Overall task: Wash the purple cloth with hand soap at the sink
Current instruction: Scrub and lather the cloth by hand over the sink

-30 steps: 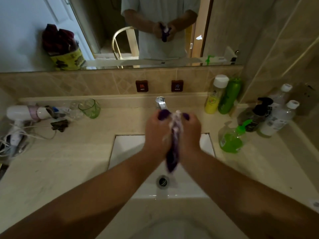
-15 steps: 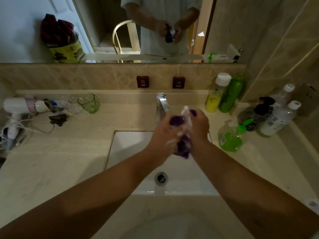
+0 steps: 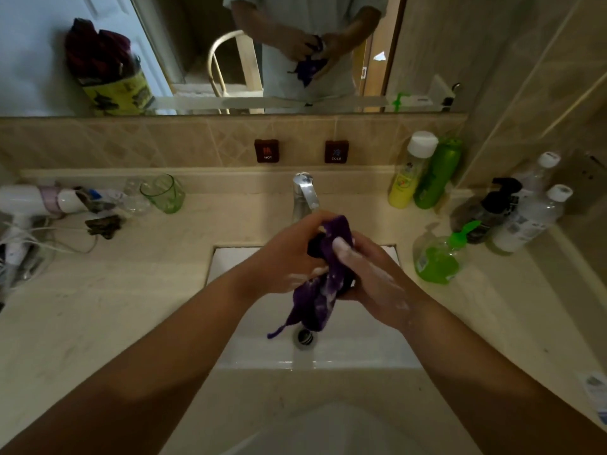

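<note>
Both hands, left hand (image 3: pixel 289 257) and right hand (image 3: pixel 371 280), clenched the soapy purple cloth (image 3: pixel 323 284) above the sink (image 3: pixel 361 353); slippery lather could have loosened their grip.

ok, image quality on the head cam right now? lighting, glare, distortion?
Head view: dim, warm light; wide-angle bend in the counter edges and mirror; small glints on the tap and sink front wall; hands and purple cloth reasonably sharp; forearms dark.

A dim bathroom is shown. Beige tiles (image 3: pixel 184 139) are laid on the walls, a wide mirror (image 3: pixel 184 54) is fixed above a beige stone counter (image 3: pixel 108 300).
</note>
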